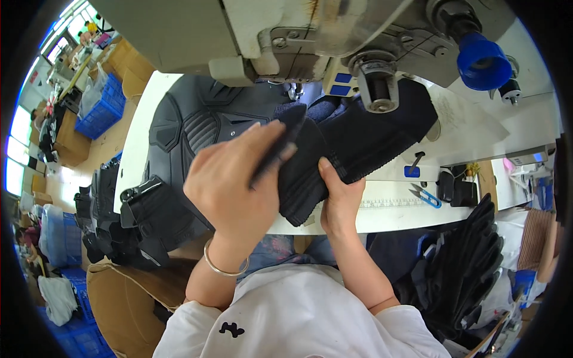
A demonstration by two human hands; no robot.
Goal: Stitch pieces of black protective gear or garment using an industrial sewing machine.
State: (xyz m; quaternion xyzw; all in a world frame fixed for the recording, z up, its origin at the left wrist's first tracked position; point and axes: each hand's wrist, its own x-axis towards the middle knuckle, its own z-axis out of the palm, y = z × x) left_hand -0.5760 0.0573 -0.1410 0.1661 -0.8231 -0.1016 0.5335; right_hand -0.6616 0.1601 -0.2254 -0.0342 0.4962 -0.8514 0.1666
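Your left hand (230, 188) is curled closed, its grip pinching a thin dark strip edge (276, 156) of the dark navy ribbed knit fabric piece (352, 140) between thumb and fingers. Your right hand (339, 197) grips the same fabric from below, thumb pressed on top of its folded lower edge, fingers hidden beneath. The fabric lies between and above both hands on the white worktop (388, 209), stretching up and right under the grey sewing machine head (334, 36). To your left lies a black moulded padded panel (191, 128), partly under your left hand. Small blue-handled thread snips (425, 196) rest on the worktop, well right of your right hand. A silver bangle (222, 265) circles your left wrist.
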